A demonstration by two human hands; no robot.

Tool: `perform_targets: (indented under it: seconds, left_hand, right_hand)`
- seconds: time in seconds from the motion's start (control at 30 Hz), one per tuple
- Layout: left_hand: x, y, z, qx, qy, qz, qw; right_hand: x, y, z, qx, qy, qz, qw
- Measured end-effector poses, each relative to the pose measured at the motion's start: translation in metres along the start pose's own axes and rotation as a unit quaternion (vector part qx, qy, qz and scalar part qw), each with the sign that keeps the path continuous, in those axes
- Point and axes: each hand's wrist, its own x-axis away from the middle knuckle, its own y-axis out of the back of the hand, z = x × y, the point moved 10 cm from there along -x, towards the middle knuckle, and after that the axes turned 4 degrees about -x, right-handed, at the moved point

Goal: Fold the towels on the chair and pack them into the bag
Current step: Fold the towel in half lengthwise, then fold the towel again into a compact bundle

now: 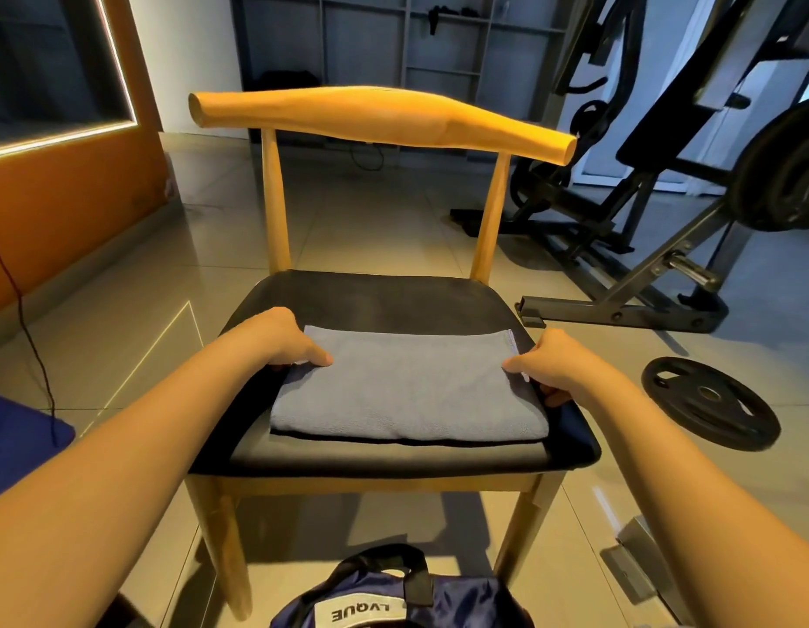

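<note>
The grey towel [407,387] lies lengthwise left-to-right between the left hand [289,339] and right hand [554,369], each pinching one short end

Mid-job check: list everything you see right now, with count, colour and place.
towel: one, grey-blue, folded on the chair seat
chair: one, light wood with black seat, centre
bag: one, navy with white label, floor in front of the chair
weight plate: one, black, floor right of the chair
gym machine: one, black, right rear
shelving: one, grey, back wall
hands: two, left hand grips the towel's left edge, right hand its right edge
</note>
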Motion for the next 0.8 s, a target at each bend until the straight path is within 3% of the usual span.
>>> perform_targets:
  seconds: [0.17, 0.47, 0.7, 0.8]
  left_hand:
    - [0.002, -0.010, -0.002, -0.033, -0.007, 0.052, 0.998]
    - [-0.019, 0.041, 0.000, 0.177, -0.050, -0.072, 0.980]
    - [-0.047, 0.093, -0.062, 0.109, -0.201, -0.190, 0.955]
    - [-0.054, 0.084, -0.072, 0.001, -0.198, -0.213, 0.957]
  right_hand:
    - [0.003, -0.007, 0.005, 0.004, -0.002, 0.042, 0.999]
    - [0.020, -0.020, 0.015, -0.244, -0.031, 0.084, 0.966]
    - [0.046, -0.030, 0.029, -0.430, -0.006, 0.129, 0.893]
    - [0.056, -0.049, 0.019, -0.461, -0.039, 0.132, 0.877]
